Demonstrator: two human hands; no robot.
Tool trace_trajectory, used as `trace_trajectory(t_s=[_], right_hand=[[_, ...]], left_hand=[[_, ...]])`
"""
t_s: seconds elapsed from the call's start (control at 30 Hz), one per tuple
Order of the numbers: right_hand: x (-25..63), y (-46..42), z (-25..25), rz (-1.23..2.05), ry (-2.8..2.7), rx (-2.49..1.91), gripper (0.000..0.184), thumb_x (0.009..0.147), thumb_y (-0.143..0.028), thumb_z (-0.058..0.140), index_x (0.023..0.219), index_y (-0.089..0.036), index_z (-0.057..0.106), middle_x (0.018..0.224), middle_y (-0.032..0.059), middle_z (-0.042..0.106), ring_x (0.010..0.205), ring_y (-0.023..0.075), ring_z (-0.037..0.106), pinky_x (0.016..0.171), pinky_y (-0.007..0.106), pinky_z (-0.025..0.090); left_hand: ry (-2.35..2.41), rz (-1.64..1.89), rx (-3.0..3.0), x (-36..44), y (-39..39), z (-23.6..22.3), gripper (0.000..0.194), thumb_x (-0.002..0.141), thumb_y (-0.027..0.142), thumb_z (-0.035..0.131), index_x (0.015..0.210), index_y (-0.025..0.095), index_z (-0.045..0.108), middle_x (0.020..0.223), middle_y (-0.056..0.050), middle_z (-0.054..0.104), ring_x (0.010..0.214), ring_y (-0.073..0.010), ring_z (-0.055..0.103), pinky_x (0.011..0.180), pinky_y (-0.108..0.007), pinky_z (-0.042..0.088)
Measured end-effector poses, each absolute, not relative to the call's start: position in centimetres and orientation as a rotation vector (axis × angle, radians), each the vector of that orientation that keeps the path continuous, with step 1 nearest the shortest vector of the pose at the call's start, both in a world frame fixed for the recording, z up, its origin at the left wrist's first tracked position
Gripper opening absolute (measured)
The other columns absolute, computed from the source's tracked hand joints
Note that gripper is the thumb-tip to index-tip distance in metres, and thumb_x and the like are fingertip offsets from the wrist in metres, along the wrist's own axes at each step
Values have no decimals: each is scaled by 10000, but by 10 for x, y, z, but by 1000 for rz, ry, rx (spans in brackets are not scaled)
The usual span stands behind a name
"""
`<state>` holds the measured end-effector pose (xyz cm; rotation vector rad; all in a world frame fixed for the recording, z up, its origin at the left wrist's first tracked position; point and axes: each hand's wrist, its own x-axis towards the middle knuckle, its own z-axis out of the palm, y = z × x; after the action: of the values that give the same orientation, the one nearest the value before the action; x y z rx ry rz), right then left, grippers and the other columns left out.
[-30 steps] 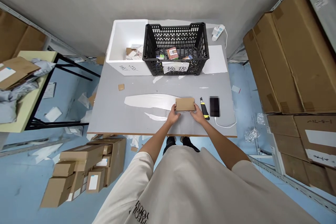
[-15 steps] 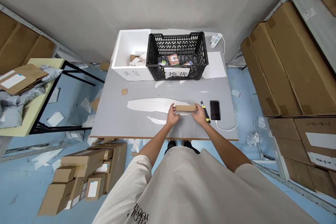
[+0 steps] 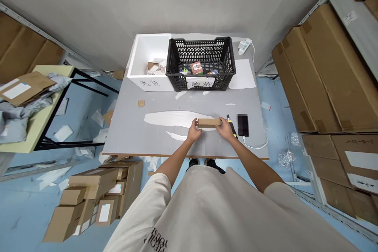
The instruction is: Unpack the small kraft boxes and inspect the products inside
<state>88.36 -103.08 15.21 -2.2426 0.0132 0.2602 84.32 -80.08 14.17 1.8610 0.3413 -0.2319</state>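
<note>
A small, long cardboard box [image 3: 209, 123] lies crosswise between my hands, above the near part of the grey table [image 3: 130, 134]. My left hand [image 3: 194, 130] grips its left end, thumb on the near side. At the right end, my right hand [image 3: 225, 128] holds it the same way. Just right of that hand lies a black and yellow utility knife [image 3: 232, 126]. Beyond the knife is a dark phone [image 3: 243, 125] with a white cable plugged in.
At the back stand a black plastic crate [image 3: 201, 82] and a white foam box [image 3: 149, 82], each with small packages inside. A power strip [image 3: 244, 46] sits at the back right. Cartons [image 3: 97, 189] are stacked on the floor at left; shelves of large boxes [image 3: 325, 71] flank the right.
The cardboard box has tilted slightly, so more of its near side shows. Both hands keep their hold at its ends. The whole view has shifted a little.
</note>
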Motion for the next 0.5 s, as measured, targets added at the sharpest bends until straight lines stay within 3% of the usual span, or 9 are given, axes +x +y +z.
trace_trajectory(t_s=[0.23,0.4,0.5], right_hand=[[891,-1029,152,324,10,-2303,484,819,-408,633,1266,-223,627,1152,84,634,768,186,628,891,391,531],[895,-1031,140,446,86,-2311,378,877,-433,580,1189,-236,665,993,65,695,906,238,658,908,385,512],[892,-1032,128,431,87,-2348,350,879,-361,564,1189,-234,664,1103,86,682,1018,257,645,971,399,485]], left_hand=[[343,-208,1860,854,-794,145,860,696,132,653,1486,234,328,1408,-130,547,1235,-265,566,1013,-433,476],[297,-161,1884,862,-792,144,731,722,150,634,1421,222,434,1447,-125,502,1292,-278,520,1057,-441,454],[321,-176,1960,855,-794,140,672,734,163,623,1388,192,471,1430,-149,499,1282,-304,523,1064,-465,445]])
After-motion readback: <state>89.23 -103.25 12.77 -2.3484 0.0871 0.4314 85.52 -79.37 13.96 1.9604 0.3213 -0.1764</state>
